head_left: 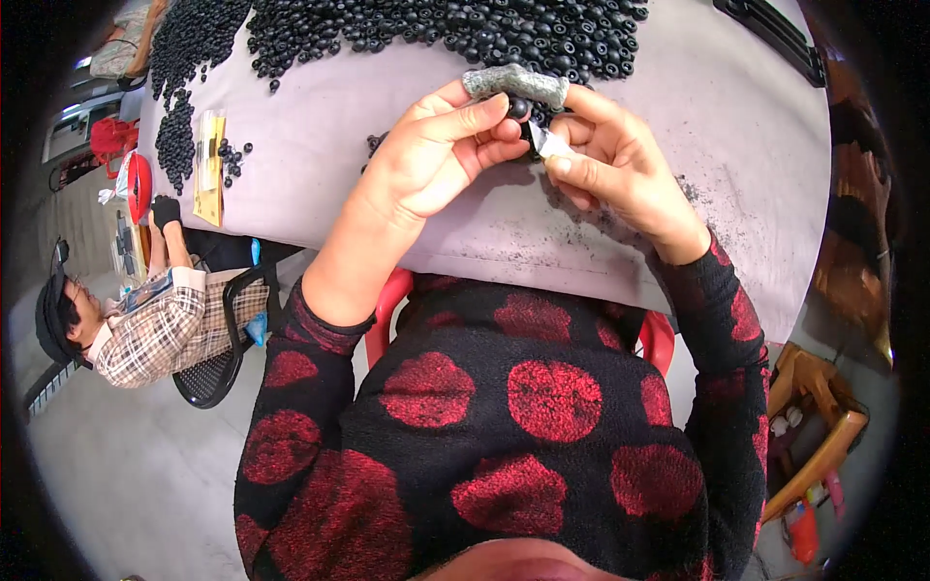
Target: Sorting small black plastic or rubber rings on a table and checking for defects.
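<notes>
Above the light table cloth (pixel 465 218), my left hand (pixel 431 155) pinches a small round black piece (pixel 518 107) between thumb and fingers. My right hand (pixel 625 174) is closed on a small knife (pixel 550 142), its pale blade pointing up at the black piece. Grey fabric sleeves (pixel 513 82) cover my two index fingers, which meet above the piece. Behind and below my fingers lie more black pieces (pixel 544 114), partly hidden. Whether the blade touches the piece cannot be made out.
A large heap of black pieces (pixel 542 39) spreads along the far side, with a heap of smaller ones (pixel 176 145) at left. Near it lies a yellow packaged item (pixel 209 169). Dark crumbs (pixel 620 232) dot the cloth. Another person (pixel 155 320) sits at left; a wooden stool (pixel 814 426) stands right.
</notes>
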A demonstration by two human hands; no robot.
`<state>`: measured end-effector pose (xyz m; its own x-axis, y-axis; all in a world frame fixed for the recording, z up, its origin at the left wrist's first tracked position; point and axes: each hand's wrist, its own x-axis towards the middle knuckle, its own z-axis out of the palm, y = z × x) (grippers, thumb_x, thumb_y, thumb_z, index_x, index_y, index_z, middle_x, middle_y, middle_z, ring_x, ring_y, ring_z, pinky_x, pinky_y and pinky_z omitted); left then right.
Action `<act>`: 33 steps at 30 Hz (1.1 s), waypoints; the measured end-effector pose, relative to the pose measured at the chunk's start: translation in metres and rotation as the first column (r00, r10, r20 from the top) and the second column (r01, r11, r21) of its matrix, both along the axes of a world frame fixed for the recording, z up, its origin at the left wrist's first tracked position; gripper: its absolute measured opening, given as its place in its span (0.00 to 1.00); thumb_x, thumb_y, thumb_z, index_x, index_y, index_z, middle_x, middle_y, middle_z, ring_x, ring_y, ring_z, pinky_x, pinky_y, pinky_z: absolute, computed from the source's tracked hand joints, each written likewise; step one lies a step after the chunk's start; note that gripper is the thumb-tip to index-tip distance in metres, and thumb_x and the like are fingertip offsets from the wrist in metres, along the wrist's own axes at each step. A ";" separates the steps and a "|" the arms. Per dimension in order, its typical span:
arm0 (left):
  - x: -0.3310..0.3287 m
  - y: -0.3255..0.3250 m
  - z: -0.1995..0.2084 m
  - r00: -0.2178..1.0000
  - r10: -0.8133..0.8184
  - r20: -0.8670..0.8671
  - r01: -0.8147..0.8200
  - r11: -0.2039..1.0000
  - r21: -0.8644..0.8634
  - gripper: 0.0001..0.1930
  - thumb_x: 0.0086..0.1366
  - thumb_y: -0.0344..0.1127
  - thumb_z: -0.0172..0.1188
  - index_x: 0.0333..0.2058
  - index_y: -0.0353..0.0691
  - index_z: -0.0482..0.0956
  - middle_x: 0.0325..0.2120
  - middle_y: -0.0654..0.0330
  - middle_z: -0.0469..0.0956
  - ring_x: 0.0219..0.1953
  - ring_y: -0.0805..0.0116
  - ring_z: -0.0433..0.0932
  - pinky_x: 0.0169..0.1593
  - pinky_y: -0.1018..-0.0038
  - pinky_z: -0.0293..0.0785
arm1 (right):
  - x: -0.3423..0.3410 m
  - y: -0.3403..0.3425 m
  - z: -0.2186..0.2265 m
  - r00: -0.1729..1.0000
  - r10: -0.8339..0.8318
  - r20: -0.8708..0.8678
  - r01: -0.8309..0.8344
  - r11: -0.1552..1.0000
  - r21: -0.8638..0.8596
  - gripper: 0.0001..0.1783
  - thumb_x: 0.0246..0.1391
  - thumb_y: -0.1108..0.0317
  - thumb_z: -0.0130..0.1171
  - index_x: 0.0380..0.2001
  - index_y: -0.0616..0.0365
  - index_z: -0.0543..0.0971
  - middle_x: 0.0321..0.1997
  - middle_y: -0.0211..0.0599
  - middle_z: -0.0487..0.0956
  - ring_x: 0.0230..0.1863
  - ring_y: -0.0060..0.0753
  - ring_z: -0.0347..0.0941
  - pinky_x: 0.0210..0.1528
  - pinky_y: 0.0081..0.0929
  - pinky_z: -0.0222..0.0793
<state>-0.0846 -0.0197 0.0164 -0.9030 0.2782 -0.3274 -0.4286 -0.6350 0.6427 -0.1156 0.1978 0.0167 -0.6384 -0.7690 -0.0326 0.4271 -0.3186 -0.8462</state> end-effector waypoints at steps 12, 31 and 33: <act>0.006 0.003 -0.004 0.993 -0.111 -0.051 0.116 0.988 0.098 0.15 0.68 0.29 0.53 0.52 0.35 0.70 0.42 0.57 0.78 0.44 0.69 0.79 0.51 0.69 0.79 | 0.000 -0.004 -0.007 0.998 0.018 -0.068 -0.017 1.000 0.018 0.21 0.59 0.65 0.59 0.54 0.61 0.71 0.28 0.23 0.73 0.20 0.10 0.62 0.19 0.10 0.57; 0.008 0.007 0.004 0.999 0.011 0.032 -0.010 1.000 -0.018 0.11 0.67 0.27 0.55 0.48 0.35 0.73 0.36 0.60 0.78 0.35 0.72 0.78 0.48 0.69 0.79 | -0.002 -0.012 -0.006 0.999 0.026 -0.025 -0.023 0.993 0.114 0.21 0.59 0.64 0.59 0.54 0.60 0.72 0.26 0.20 0.74 0.20 0.07 0.61 0.19 0.09 0.55; 0.008 0.005 0.004 1.000 0.012 0.014 -0.012 0.999 -0.047 0.11 0.67 0.27 0.55 0.48 0.35 0.73 0.35 0.60 0.77 0.35 0.73 0.77 0.47 0.69 0.80 | -0.003 -0.014 -0.005 1.000 0.019 -0.025 -0.016 0.992 0.127 0.20 0.60 0.65 0.58 0.53 0.60 0.73 0.25 0.20 0.73 0.19 0.07 0.61 0.18 0.08 0.54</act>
